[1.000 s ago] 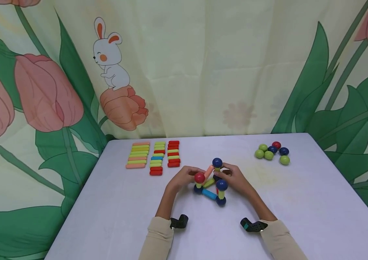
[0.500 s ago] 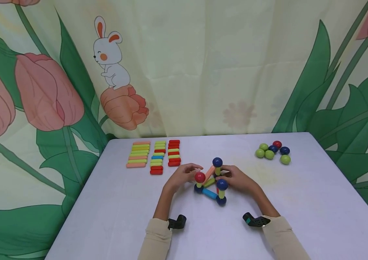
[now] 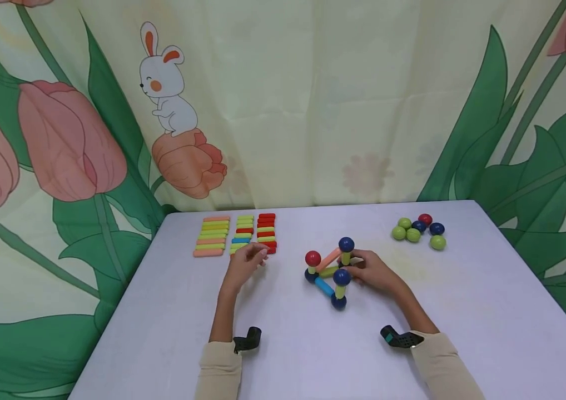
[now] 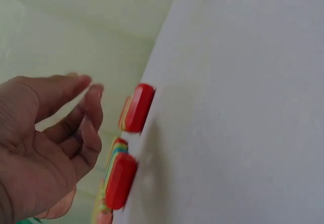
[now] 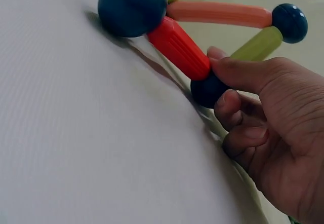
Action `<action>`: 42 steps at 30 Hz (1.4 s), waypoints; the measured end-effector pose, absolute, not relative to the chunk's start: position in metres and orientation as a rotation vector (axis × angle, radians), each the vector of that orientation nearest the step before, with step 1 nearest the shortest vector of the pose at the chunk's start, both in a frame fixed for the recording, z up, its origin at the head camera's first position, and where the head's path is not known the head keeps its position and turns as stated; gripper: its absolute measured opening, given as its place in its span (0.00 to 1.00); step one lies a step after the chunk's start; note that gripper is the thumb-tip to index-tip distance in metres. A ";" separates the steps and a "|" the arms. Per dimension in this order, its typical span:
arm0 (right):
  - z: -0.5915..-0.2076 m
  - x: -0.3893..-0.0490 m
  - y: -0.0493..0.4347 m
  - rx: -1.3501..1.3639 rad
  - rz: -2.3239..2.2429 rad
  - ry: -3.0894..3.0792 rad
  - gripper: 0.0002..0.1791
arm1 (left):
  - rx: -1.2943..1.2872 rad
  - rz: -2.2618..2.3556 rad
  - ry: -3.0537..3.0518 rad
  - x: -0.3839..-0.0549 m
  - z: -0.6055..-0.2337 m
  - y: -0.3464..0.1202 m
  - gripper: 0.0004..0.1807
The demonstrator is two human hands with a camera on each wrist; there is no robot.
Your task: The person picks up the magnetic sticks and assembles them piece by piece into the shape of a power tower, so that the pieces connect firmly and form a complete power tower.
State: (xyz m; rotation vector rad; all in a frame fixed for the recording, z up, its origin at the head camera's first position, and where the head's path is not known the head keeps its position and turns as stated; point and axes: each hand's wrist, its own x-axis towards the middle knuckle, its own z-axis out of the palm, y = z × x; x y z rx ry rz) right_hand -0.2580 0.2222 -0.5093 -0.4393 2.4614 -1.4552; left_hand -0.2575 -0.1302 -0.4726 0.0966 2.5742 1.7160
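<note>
A frame of magnetic rods and balls stands on the table, with a light-blue rod (image 3: 324, 287) along its base. Green uprights carry a red ball (image 3: 313, 258) and two dark blue balls; a peach rod (image 3: 329, 259) slants up to the farther one. My right hand (image 3: 375, 273) pinches a dark blue base ball (image 5: 206, 91) with thumb and index finger, beside a red rod (image 5: 179, 48). My left hand (image 3: 243, 268) hovers just in front of the sorted rods, its fingers loosely bent and holding nothing. It partly hides the middle column, whose near red rod (image 4: 121, 181) shows in the left wrist view.
Peach and yellow-green rods (image 3: 211, 240) form the left column; red and green ones (image 3: 266, 230) form the right. At the back right lie loose balls, among them a green ball (image 3: 437, 242) and a red ball (image 3: 425, 219). A printed curtain (image 3: 283, 111) hangs behind the table.
My left hand has left the frame's side and moved left to the rods. The frame has turned slightly and shifted a little, with my right hand still at its far right corner.
</note>
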 end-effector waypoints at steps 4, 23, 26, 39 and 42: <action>-0.507 -0.257 0.228 -0.334 -1.451 2.522 0.21 | -0.071 1.502 2.828 -0.256 -0.471 -0.158 0.12; -0.503 -0.247 0.241 -0.282 -1.381 2.565 0.32 | -0.453 0.925 2.955 -0.260 -0.479 -0.226 0.29; -0.502 -0.247 0.243 -0.303 -1.362 2.549 0.36 | -0.464 0.945 2.953 -0.263 -0.480 -0.230 0.28; -0.506 -0.248 0.240 -0.251 -1.368 2.629 0.32 | -0.414 0.956 3.008 -0.266 -0.489 -0.249 0.21; -0.509 -0.246 0.238 -0.242 -1.363 2.672 0.31 | -0.400 0.973 3.010 -0.261 -0.489 -0.251 0.15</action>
